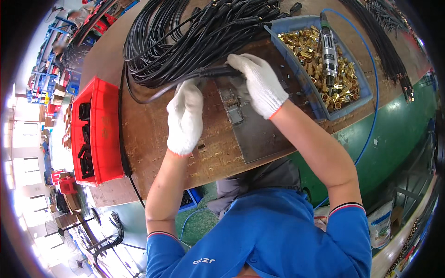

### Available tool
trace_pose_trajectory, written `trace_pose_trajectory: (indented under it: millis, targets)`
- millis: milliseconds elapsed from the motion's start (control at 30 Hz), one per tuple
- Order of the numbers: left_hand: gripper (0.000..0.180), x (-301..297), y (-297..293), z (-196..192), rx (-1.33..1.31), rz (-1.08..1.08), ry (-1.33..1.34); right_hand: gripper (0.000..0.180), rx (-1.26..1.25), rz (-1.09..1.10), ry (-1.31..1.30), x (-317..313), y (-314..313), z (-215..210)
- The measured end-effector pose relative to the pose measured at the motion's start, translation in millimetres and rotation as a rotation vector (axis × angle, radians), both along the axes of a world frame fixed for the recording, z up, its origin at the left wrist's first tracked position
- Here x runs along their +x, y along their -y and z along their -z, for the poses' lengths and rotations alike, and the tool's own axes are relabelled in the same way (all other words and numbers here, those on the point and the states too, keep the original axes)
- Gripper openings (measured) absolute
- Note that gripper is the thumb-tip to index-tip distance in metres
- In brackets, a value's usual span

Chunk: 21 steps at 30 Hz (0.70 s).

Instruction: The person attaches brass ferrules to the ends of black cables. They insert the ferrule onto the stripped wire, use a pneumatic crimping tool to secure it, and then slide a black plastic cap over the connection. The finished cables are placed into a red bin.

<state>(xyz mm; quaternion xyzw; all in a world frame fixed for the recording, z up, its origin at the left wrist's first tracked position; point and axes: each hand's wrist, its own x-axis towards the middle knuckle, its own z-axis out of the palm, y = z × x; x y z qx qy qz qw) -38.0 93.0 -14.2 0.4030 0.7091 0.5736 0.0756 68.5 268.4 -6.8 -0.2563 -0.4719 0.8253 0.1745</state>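
Note:
Both my hands wear white knit gloves. My right hand (pixel 260 85) is closed on the dark connector end (pixel 220 71) of a black cable (pixel 160 94). Lower and to the left, my left hand (pixel 185 118) has its fingers curled at the same cable, just behind the connector; part of its grip is hidden. Beyond both hands lies a large coiled bundle of black cables (pixel 162 51), with many connector ends at its right. A small metal fixture (pixel 234 114) sits on a dark metal plate (pixel 259 141) below my right hand.
To the right, a blue tray (pixel 320 109) holds brass fittings (pixel 343 85), with a power screwdriver (pixel 329 53) lying across them. A blue hose (pixel 376 88) curves past the tray. At left stands a red bin (pixel 106 134) of black parts. More black cables (pixel 380 46) lie far right.

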Motion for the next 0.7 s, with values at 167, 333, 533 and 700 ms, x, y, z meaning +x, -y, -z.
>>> trace_pose_trajectory:
  millis: [167, 333, 533, 700]
  targets:
    - [0.069, -18.3, -77.5, -14.8, 0.587, 0.328, 0.815, 0.024, 0.003, -0.004, -0.123, -25.6, 3.8, 24.6]
    - [0.05, -63.1, -105.5, 2.5, 0.355, 0.386, 0.722, 0.046, 0.33, 0.313, 0.022, -50.8, -25.8, 42.6]
    - [0.022, -61.5, -113.9, 39.6, 0.145, 0.218, 0.357, 0.055, 0.43, -0.015, -0.06, -65.3, -22.0, 27.5]
    - [0.02, -63.7, -115.6, 34.0, -0.122, 0.315, 0.35, 0.038, 0.302, 0.139, -0.238, -70.8, -21.5, 55.3]
